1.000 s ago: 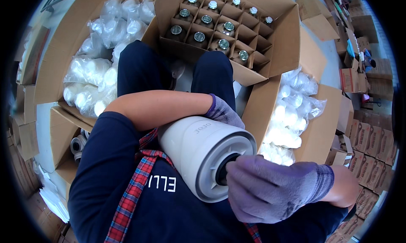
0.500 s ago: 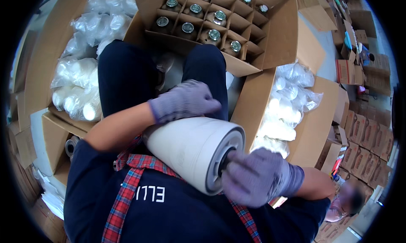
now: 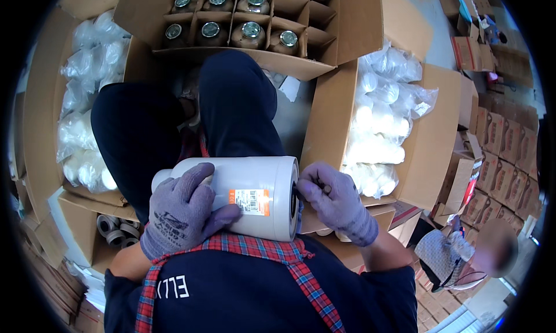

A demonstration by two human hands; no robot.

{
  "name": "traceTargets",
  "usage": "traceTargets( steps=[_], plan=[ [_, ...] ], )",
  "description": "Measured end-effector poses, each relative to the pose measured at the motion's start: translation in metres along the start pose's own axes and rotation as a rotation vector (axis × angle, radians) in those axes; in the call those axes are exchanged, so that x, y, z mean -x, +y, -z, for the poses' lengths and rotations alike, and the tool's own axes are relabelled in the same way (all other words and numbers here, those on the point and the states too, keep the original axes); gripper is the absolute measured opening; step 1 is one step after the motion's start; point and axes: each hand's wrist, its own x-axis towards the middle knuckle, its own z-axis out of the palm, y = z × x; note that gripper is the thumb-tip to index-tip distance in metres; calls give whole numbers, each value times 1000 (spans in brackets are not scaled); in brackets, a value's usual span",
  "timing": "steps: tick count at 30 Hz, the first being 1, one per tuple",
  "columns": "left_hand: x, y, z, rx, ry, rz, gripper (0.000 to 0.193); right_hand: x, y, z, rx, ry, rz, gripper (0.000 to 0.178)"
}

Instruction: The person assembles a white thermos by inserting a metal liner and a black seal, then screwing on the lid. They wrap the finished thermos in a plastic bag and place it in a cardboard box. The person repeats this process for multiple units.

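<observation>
A pale grey-white plastic cylinder (image 3: 255, 173), like a flask casing with a narrow neck at its left, lies on its side across my lap. It bears an orange and white sticker (image 3: 250, 201). My left hand (image 3: 179, 214), in a purple-grey knit glove, holds the casing from above near the neck, thumb spread along the near side. At the casing's wide right end, the gloved fingers of my right hand (image 3: 333, 197) are bent and pressed together against a dark part (image 3: 296, 195) inside the rim. What they pinch is hidden.
Ahead stands a divided cardboard box (image 3: 301, 66) with several silver-topped glass vessels. Open cartons with bagged white parts (image 3: 376, 121) flank me left (image 3: 87, 107) and right. Grey rings (image 3: 116, 228) lie in a box at left. Another person (image 3: 457, 252) sits at right near stacked cartons (image 3: 492, 159).
The casing has turned and now lies more level, with its sticker showing. My left hand has shifted from its far side onto its left part. My right hand stays at the wide end.
</observation>
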Motion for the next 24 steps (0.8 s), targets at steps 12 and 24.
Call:
traceTargets(
  steps=[12,24],
  plan=[
    [-29,-29,26,258,67,351,32,-12,-12,107,-63,542,-188,24],
    [21,-70,47,-63,133,102,52,-332,188,63,762,569,-176,33]
  ],
)
